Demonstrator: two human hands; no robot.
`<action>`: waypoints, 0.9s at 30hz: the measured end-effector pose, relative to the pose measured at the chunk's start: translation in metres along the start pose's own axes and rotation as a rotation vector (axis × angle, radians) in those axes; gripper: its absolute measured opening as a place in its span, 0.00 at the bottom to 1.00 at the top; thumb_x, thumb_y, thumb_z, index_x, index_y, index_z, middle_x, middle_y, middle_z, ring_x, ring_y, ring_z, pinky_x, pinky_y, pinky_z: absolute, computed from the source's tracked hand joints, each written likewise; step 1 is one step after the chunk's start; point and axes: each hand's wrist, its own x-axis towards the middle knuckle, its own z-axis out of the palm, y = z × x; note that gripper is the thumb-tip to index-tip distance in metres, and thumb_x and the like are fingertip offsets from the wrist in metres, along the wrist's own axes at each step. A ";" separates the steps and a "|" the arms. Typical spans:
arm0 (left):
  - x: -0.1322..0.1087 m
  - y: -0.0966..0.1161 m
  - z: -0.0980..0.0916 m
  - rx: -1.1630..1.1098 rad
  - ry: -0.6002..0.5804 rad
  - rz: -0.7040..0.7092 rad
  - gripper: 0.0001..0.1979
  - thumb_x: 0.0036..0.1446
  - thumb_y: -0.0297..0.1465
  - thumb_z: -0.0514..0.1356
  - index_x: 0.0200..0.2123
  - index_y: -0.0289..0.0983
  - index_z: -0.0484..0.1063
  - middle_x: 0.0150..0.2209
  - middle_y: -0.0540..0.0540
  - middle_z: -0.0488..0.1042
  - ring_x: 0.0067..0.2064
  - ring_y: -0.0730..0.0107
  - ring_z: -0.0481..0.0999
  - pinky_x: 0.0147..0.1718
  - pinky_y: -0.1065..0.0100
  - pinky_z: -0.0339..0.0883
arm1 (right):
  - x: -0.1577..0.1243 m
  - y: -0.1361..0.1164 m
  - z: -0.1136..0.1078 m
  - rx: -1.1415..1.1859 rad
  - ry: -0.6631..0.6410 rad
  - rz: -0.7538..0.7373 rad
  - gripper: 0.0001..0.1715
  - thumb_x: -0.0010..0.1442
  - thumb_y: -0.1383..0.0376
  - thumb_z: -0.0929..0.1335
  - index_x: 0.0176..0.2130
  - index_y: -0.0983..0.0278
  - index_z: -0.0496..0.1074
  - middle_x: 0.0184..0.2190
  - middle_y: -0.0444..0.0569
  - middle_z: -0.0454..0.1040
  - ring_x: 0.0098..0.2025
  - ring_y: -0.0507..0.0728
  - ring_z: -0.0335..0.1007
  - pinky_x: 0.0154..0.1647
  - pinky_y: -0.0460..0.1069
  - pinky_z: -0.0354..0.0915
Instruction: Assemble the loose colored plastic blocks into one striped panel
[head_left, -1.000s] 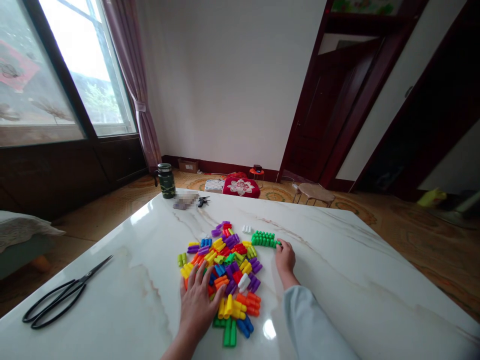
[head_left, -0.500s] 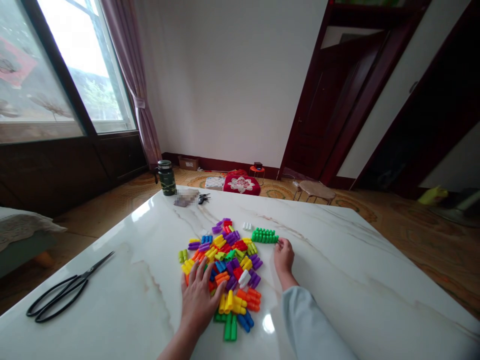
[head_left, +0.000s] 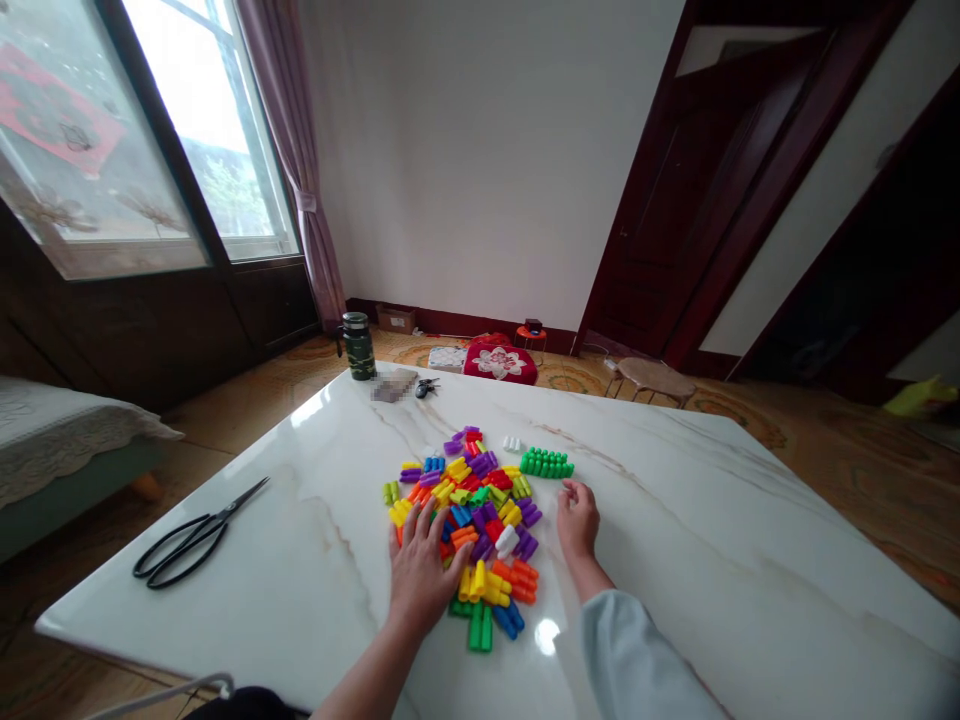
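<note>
A heap of colourful plastic building blocks (head_left: 480, 520) lies on the white marble table (head_left: 712, 560). My left hand (head_left: 424, 575) rests flat on the heap's near left side with fingers spread, open. My right hand (head_left: 577, 520) sits on the table just right of the heap, fingers loosely curled and holding nothing. A joined row of green blocks (head_left: 547, 463) lies a little beyond my right hand, apart from it. A small white block (head_left: 512, 443) lies left of the green row.
Black scissors (head_left: 196, 533) lie near the table's left edge. At the far edge stand a dark camouflage bottle (head_left: 358, 346), a blurred flat item (head_left: 394, 385) and keys (head_left: 425, 385). A red cushion (head_left: 501, 360) and a small stool (head_left: 657, 376) are on the floor.
My right hand has drawn back from the green row, which stays on the table. The view has shifted, so everything sits further right. My left hand stays on the heap.
</note>
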 end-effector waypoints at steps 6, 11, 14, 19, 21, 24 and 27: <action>-0.001 0.001 0.000 -0.036 0.022 -0.020 0.29 0.58 0.46 0.54 0.60 0.41 0.62 0.65 0.41 0.57 0.66 0.53 0.52 0.63 0.45 0.38 | -0.035 -0.087 0.003 0.117 -0.303 -0.294 0.09 0.59 0.64 0.63 0.35 0.63 0.72 0.36 0.50 0.75 0.40 0.56 0.68 0.46 0.51 0.63; -0.002 0.002 0.001 -0.080 0.080 -0.053 0.37 0.57 0.46 0.55 0.66 0.38 0.49 0.68 0.37 0.47 0.67 0.53 0.50 0.63 0.46 0.39 | -0.042 -0.143 0.008 -0.181 -0.636 -0.539 0.06 0.53 0.70 0.69 0.31 0.60 0.76 0.34 0.47 0.76 0.43 0.58 0.66 0.48 0.52 0.58; -0.002 0.003 0.002 -0.099 0.092 -0.055 0.41 0.56 0.44 0.56 0.67 0.37 0.44 0.68 0.36 0.46 0.67 0.52 0.49 0.63 0.45 0.38 | -0.048 -0.155 0.016 -0.344 -0.738 -0.570 0.07 0.53 0.69 0.69 0.33 0.59 0.77 0.34 0.47 0.77 0.43 0.58 0.66 0.46 0.52 0.58; -0.001 0.004 0.001 -0.156 0.098 -0.071 0.43 0.55 0.39 0.57 0.68 0.36 0.39 0.68 0.34 0.45 0.68 0.51 0.47 0.63 0.44 0.40 | -0.064 -0.166 0.035 -0.410 -0.894 -0.583 0.12 0.55 0.72 0.66 0.38 0.61 0.76 0.38 0.48 0.77 0.44 0.56 0.68 0.44 0.48 0.60; -0.001 0.004 0.000 -0.182 0.089 -0.075 0.45 0.53 0.37 0.57 0.68 0.35 0.37 0.68 0.33 0.45 0.68 0.50 0.46 0.63 0.44 0.41 | -0.070 -0.171 0.043 -0.403 -0.956 -0.593 0.14 0.55 0.73 0.65 0.39 0.61 0.75 0.39 0.48 0.77 0.44 0.56 0.69 0.44 0.47 0.61; 0.000 0.003 -0.001 -0.205 0.082 -0.081 0.47 0.51 0.36 0.59 0.68 0.34 0.36 0.68 0.33 0.44 0.68 0.50 0.45 0.63 0.45 0.40 | -0.075 -0.176 0.054 -0.423 -1.024 -0.579 0.15 0.55 0.73 0.64 0.42 0.63 0.73 0.41 0.50 0.76 0.43 0.56 0.71 0.42 0.47 0.63; 0.000 0.003 0.000 -0.206 0.078 -0.083 0.46 0.51 0.34 0.58 0.68 0.34 0.37 0.68 0.33 0.44 0.68 0.50 0.45 0.64 0.47 0.38 | -0.078 -0.180 0.064 -0.495 -1.048 -0.571 0.16 0.57 0.71 0.63 0.45 0.64 0.71 0.46 0.54 0.73 0.41 0.57 0.72 0.39 0.48 0.65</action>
